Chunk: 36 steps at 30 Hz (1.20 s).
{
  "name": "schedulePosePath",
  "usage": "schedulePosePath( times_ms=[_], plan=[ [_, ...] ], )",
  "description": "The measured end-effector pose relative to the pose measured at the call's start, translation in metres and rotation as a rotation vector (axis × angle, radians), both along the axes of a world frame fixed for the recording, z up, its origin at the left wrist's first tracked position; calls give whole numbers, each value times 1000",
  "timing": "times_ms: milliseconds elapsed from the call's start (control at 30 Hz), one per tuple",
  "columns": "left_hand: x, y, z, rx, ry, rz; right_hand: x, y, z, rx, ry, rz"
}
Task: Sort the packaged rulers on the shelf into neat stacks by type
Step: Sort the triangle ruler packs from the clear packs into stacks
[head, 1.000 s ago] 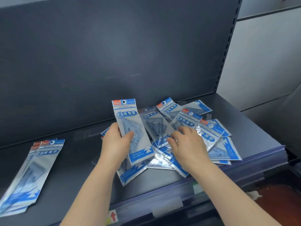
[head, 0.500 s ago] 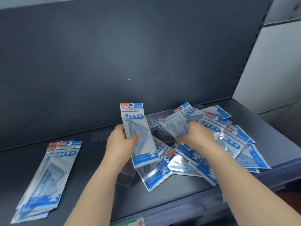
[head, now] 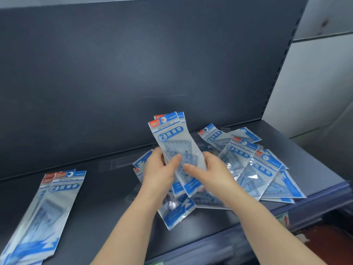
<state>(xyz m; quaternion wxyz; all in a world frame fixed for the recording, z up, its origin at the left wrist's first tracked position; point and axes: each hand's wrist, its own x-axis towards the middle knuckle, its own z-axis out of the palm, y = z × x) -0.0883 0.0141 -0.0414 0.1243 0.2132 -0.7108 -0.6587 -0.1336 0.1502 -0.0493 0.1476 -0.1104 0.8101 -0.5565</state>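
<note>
Between the two hands, in the head view, a small fanned bundle of clear plastic ruler packets (head: 172,138) with blue and red printed headers stands nearly upright above the dark grey metal shelf (head: 99,203). The left hand (head: 159,175) grips the bundle's left edge, its fingers (head: 174,160) curled and the thumb laid across the front packet. The right hand (head: 212,175) holds the right edge, thumb on the front; its other fingers sit behind the plastic, mostly hidden.

Under the fingers and spreading to their right lies a loose pile of the same blue-headed packets (head: 254,165), overlapping at all angles, some face down. Well to the left of the fingers, a neat stack of blue-headed packets (head: 51,205) lies flat, edges roughly aligned. Beyond the fingers rises the shelf's dark grey back panel (head: 133,64). Nearer than the fingers, a blue plastic rail (head: 298,211) runs along the shelf front.
</note>
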Motion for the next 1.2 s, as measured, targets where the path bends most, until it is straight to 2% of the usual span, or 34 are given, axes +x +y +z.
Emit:
schedulePosePath(
  times_ms=[33, 133, 200, 233, 300, 367, 433, 500, 533, 600, 667, 833, 967, 1067, 1133, 1200],
  plan=[
    [-2, 2, -3, -54, 5, 28, -3, 5, 3, 130, 59, 29],
    [-11, 5, -4, -142, -33, 127, -27, 37, 5, 710, 390, 10],
    [-15, 10, 0, -149, -65, 156, -42, 58, -2, 943, 420, 69],
    [-17, 12, 1, -144, -72, 168, -46, 64, -6, 983, 408, 135],
    [-21, 16, 3, -123, -79, 192, -55, 68, -14, 887, 416, 271],
    [-24, 20, 4, -103, -87, 210, -64, 67, -12, 681, 399, 371],
    [-25, 22, 4, -99, -102, 224, -69, 69, -10, 541, 378, 347],
    [-24, 22, 4, -118, -122, 240, -68, 74, -11, 569, 445, 150],
    [-24, 23, 3, -131, -130, 249, -65, 76, -12, 669, 468, 67],
    [-23, 23, 0, -155, -148, 260, -55, 75, -15, 912, 460, 43],
    [-22, 26, -1, -177, -177, 256, -50, 70, -17, 975, 465, 84],
    [-17, 32, -1, -199, -211, 225, -73, 63, -9, 797, 375, 194],
    [-14, 37, 4, -201, -211, 248, -101, 63, -3, 764, 298, 166],
    [-13, 42, 8, -194, -201, 265, -113, 70, 2, 747, 244, 254],
    [-15, 48, 10, -184, -192, 279, -118, 75, 1, 637, 208, 323],
    [-17, 54, 14, -174, -186, 276, -121, 81, 2, 374, 206, 299]
  ],
)
